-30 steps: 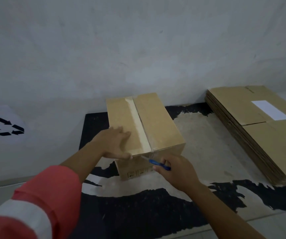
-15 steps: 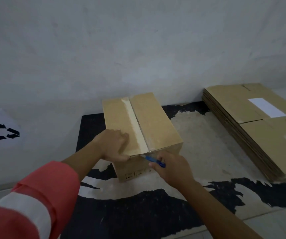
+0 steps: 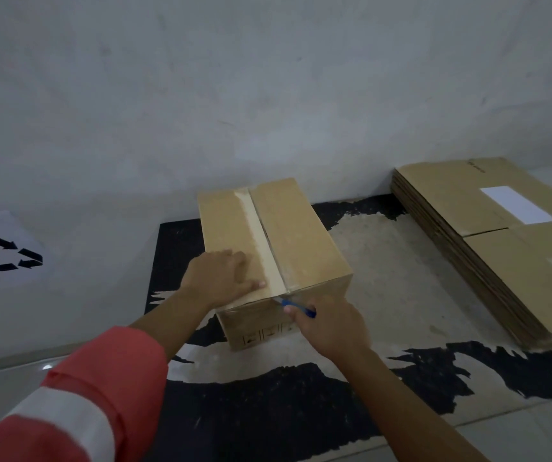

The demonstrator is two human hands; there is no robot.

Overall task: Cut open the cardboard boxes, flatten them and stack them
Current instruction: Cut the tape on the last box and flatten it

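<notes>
**Item 1:** closed brown cardboard box [image 3: 301, 248]. It stands on the worn black mat [image 3: 268, 415] close to the grey wall, its long side running away from me. A strip of pale tape [image 3: 258, 241] covers the middle seam of the top.

**Item 2:** left hand [image 3: 221, 278]. My fingers [image 3: 251, 283] lie straight and flat on the left top flap, just beside the tape. They press down and grip nothing.

**Item 3:** right hand [image 3: 329, 326]. It is curled tight round the blue-handled cutter [image 3: 298, 305], whose tip meets the near top edge of the box where the seam ends. The blade itself is too small to make out.

**Item 4:** stack of flattened brown cardboard [image 3: 487, 255]. It lies well apart to the right, with a white label on the top sheet.

**Item 5:** white sheet with a black recycling mark [image 3: 8, 253], far left.

**Step in hand, as I judge it:** slitting the tape from the near end.

**Method:**
- I keep the blade shallow and run it straight along the gap between the flaps, away from my body.
- I keep my pressing hand on its own flap, clear of the cutting line.
- I bear down enough that the box does not slide on the mat.

**Change from a second ago:**
- The cutter tip sits nearer the box's top edge.
- My left hand stays on the same flap.
- The box has not shifted.
- I cannot tell whether the tape is cut yet
</notes>
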